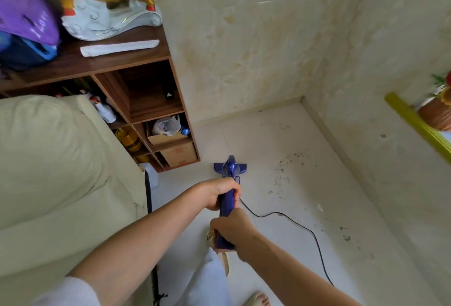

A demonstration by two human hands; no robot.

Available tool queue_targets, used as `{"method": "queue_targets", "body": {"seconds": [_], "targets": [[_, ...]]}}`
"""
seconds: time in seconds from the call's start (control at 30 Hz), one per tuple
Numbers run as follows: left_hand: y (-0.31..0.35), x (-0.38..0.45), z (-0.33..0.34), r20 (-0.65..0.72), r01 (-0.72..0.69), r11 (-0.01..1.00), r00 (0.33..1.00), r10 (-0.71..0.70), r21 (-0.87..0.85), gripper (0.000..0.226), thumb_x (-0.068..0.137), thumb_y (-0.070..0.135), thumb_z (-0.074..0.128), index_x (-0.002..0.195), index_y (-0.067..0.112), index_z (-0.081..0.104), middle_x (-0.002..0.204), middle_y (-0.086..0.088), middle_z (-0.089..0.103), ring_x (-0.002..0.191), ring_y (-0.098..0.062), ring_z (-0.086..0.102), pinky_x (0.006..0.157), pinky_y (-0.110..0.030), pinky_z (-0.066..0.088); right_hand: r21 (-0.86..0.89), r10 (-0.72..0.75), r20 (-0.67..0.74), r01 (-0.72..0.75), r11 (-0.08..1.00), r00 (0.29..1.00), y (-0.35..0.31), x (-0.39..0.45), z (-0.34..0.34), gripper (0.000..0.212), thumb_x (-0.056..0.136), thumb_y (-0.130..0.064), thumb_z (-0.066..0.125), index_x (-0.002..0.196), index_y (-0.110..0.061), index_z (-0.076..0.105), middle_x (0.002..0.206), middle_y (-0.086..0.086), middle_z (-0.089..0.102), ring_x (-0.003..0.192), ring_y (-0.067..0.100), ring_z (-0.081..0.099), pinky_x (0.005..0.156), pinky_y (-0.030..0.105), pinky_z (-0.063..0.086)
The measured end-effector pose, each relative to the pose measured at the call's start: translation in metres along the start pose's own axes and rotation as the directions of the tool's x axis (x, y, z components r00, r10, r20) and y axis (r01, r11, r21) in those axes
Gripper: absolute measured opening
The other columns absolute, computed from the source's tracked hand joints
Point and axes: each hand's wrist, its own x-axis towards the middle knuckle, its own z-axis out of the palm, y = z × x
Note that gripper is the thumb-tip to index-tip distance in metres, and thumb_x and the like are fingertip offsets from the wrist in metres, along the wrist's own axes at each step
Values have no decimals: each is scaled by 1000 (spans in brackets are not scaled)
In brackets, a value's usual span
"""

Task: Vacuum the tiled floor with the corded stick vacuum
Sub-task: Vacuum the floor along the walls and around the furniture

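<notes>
Mid-sweep: left hand [218, 193] and right hand [233, 229] both grip the blue vacuum [228, 208], its head [230, 168] on the tiled floor [280, 135] by the shelf [156, 110] — next, steer right to the scattered, probably leafy, debris [290, 161].

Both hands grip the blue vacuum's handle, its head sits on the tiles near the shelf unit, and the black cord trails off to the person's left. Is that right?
Not quite: in the head view the black cord trails off to the person's right. The rest holds: left hand and right hand grip the blue vacuum, head on the tiles near the shelf unit.
</notes>
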Motion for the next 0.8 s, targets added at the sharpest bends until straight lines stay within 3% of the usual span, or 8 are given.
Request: {"method": "queue_targets", "body": {"seconds": [0.1, 0.23, 0.33, 0.47, 0.6, 0.8], "targets": [[-7, -11, -24, -6, 55, 992, 998, -55, 113, 40, 83, 7, 49, 44, 9, 47, 48, -7, 52, 46, -15, 49, 62, -23, 45, 186, 23, 55, -32, 982, 998, 3, 4, 38, 17, 84, 3, 57, 85, -6, 43, 72, 12, 52, 50, 15, 56, 41, 23, 49], [5, -8, -59, -12, 108, 987, 994, -108, 118, 44, 85, 8, 55, 41, 9, 51, 54, -4, 48, 52, -13, 44, 61, -22, 41, 258, 37, 87, -59, 964, 996, -20, 21, 65, 19, 85, 0, 58, 90, -8, 41, 82, 12, 54, 59, 17, 59, 69, 37, 60], [28, 5, -76, -34, 81, 989, 996, -77, 124, 48, 85, 8, 53, 36, 10, 51, 49, -3, 49, 53, -12, 43, 62, -21, 41, 266, 35, 80, -55, 962, 996, -51, 38, 62, 26, 86, 3, 56, 104, -4, 39, 82, 13, 53, 60, 18, 57, 63, 34, 57], [61, 27, -89, -47, 3, 990, 999, 4, 138, 46, 82, 2, 45, 36, 11, 44, 47, -4, 46, 45, -14, 44, 54, -23, 41, 267, 35, 74, -54, 962, 997, -86, 60, 48, 26, 87, 5, 57, 104, -3, 39, 75, 12, 52, 60, 19, 56, 59, 31, 54], [88, 61, -91, -41, -58, 978, 997, 67, 201, 41, 74, 2, 46, 33, 10, 47, 45, -7, 49, 50, -21, 48, 59, -27, 42, 267, 59, 39, -67, 961, 998, -106, 87, 28, 27, 86, 7, 56, 105, -4, 41, 75, 13, 51, 58, 20, 55, 57, 32, 53], [130, 114, -95, 12, -89, 978, 996, 88, 191, 46, 77, 1, 49, 32, 9, 50, 48, -12, 51, 53, -28, 51, 61, -31, 44, 197, 81, -53, -69, 978, 995, -134, 133, 2, 17, 86, 4, 58, 86, -7, 45, 73, 12, 55, 59, 19, 56, 58, 31, 54]]}}
